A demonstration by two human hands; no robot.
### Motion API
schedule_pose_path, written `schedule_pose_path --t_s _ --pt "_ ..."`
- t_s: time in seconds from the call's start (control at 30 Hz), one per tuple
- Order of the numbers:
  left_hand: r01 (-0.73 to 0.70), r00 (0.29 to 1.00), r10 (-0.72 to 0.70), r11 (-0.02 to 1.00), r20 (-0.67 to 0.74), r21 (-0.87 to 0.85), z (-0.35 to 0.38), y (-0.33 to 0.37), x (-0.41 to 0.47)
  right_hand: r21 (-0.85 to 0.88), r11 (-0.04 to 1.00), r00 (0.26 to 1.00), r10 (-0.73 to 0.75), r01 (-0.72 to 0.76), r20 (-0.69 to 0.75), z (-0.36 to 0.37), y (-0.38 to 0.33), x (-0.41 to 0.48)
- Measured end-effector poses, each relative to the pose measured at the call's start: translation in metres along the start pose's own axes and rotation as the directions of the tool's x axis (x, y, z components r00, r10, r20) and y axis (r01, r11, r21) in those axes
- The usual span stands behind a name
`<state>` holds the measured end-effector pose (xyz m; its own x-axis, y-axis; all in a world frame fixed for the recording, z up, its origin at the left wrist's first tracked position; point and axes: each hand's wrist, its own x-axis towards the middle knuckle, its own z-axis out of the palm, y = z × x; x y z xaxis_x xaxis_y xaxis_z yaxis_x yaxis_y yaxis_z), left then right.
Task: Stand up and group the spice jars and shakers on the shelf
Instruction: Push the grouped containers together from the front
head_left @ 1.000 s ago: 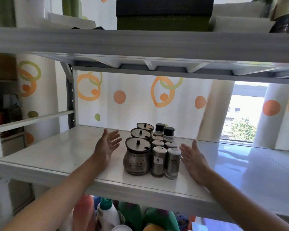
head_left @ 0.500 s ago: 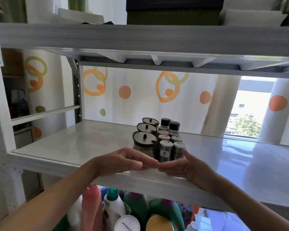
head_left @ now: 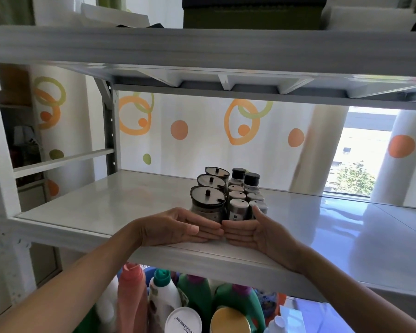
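A tight upright cluster stands on the white shelf (head_left: 106, 212). Three round lidded jars (head_left: 208, 200) form its left column. Several steel shakers (head_left: 238, 207) and two black-capped bottles (head_left: 251, 180) fill the right. My left hand (head_left: 175, 227) lies flat-fingered along the front of the nearest jar. My right hand (head_left: 252, 230) mirrors it in front of the shakers, thumb up beside the outer shaker. The fingertips of both hands meet in front of the cluster, hiding the bottoms of the front items.
An upper shelf (head_left: 202, 49) hangs close overhead, carrying a dark box (head_left: 252, 13). Below the shelf edge stand several detergent bottles (head_left: 163, 292). A patterned curtain (head_left: 202, 131) and a window (head_left: 356, 162) lie behind. Bare shelf surface extends to the left and right of the cluster.
My hands swung from either side of the cluster round to its front, fingertips meeting. Since half a second ago they sit slightly closer against the front jars.
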<state>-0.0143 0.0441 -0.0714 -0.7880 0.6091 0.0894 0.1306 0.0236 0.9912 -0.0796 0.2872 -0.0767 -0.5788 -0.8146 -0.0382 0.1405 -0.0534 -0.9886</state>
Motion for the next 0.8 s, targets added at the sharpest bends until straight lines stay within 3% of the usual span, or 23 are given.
schedule_pose_path --t_s 0.47,0.67,0.73,0.77,0.8 --pt "0.057 0.997 -0.06 0.995 -0.044 -0.077 -0.002 0.0 0.001 -0.009 0.999 0.999 -0.035 0.035 -0.041 0.0 0.0 0.005" --pt "-0.01 0.996 0.006 0.999 -0.092 -0.042 0.004 -0.001 -0.005 -0.127 0.988 0.988 -0.101 0.086 -0.114 0.005 0.0 -0.006" --pt "-0.128 0.968 0.115 0.991 -0.224 -0.044 0.004 -0.003 -0.013 -0.171 0.955 0.926 -0.282 0.244 -0.252 0.002 0.005 -0.014" --pt "-0.226 0.92 0.181 0.97 -0.348 -0.091 0.003 -0.004 -0.017 -0.172 0.925 0.834 -0.379 0.338 -0.401 0.001 0.009 -0.02" --pt "-0.334 0.838 0.21 0.927 -0.504 -0.17 0.004 -0.003 -0.019 -0.178 0.889 0.696 -0.444 0.423 -0.564 -0.001 0.012 -0.023"
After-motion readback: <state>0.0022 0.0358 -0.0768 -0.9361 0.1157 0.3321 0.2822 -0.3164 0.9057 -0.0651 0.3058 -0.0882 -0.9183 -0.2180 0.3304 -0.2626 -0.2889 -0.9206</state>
